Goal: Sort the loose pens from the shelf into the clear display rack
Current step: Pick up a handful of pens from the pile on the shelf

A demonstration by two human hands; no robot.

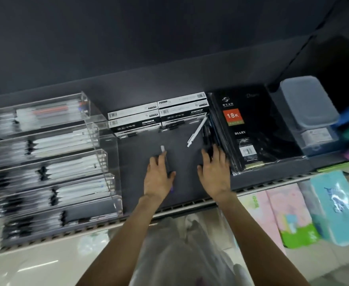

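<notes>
My left hand [158, 178] grips a pen [163, 149] whose white tip sticks out past the fingers, and a purple end shows under the palm. My right hand [214, 172] reaches with curled fingers onto a bunch of dark pens [207, 135] lying against the diary stack; whether it grips them is unclear. A loose white pen [197, 132] lies slanted on the dark shelf [181, 182] between the hands and the boxes. The clear display rack [99, 141] stands to the left, its stepped tiers holding several white and dark pens.
Black-and-white pen boxes [159, 115] are stacked at the back of the shelf. A wrapped stack of black diaries [252, 131] lies at the right, with a lidded plastic container [307, 102] beyond it. Coloured packs [334, 207] sit on the lower shelf.
</notes>
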